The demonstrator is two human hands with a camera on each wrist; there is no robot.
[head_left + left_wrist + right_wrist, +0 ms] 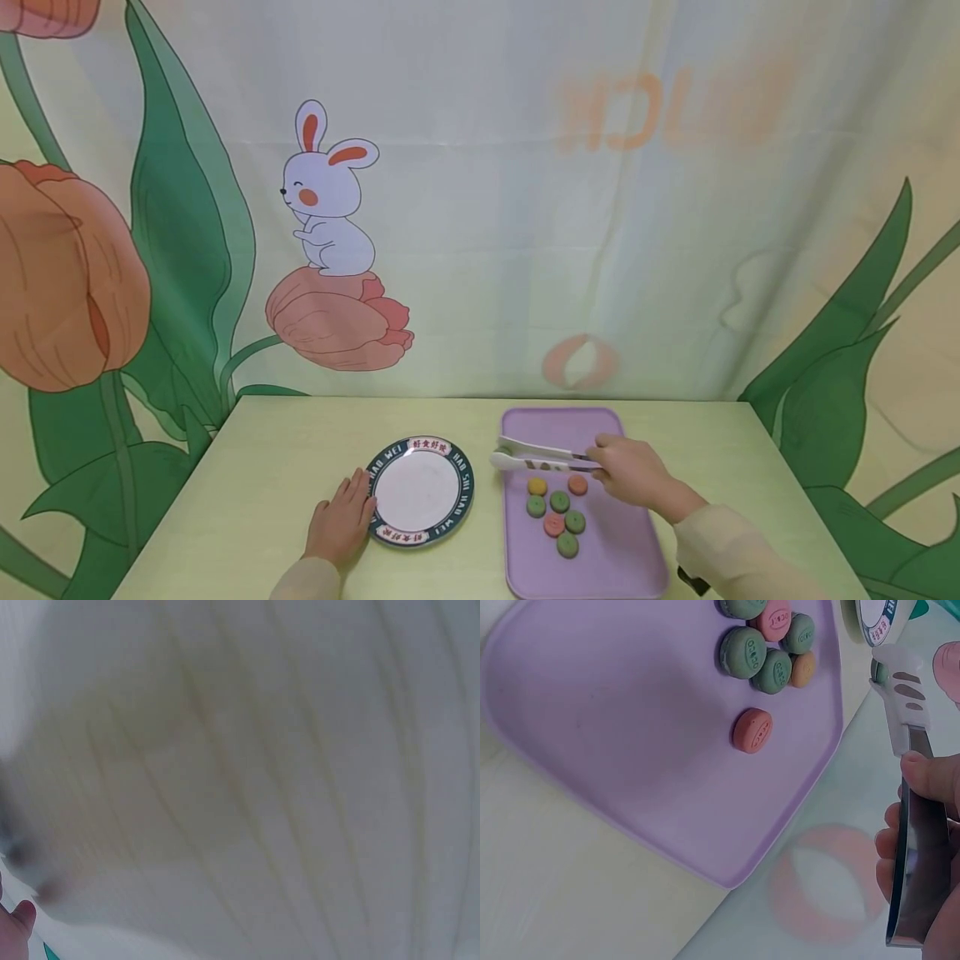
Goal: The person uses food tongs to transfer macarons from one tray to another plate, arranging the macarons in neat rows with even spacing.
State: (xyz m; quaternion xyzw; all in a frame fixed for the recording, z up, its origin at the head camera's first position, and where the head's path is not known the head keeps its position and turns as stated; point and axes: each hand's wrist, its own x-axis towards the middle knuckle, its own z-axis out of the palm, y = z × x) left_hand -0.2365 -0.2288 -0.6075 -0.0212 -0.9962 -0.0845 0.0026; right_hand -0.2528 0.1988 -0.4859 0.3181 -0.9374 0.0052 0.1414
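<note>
Table (247, 475): plate (416, 492), purple tray (622, 558) with discs (567, 546)
Left hand (339, 521): fingers straight, against plate
Right hand (633, 472): grips tongs (540, 464) over tray
Green disc (880, 673): between tong tips; only right wrist shows me
Rim (466, 483): I read "HAO SHI HAO WEI"

R view: tray (630, 742) cut off; L blurry
</note>
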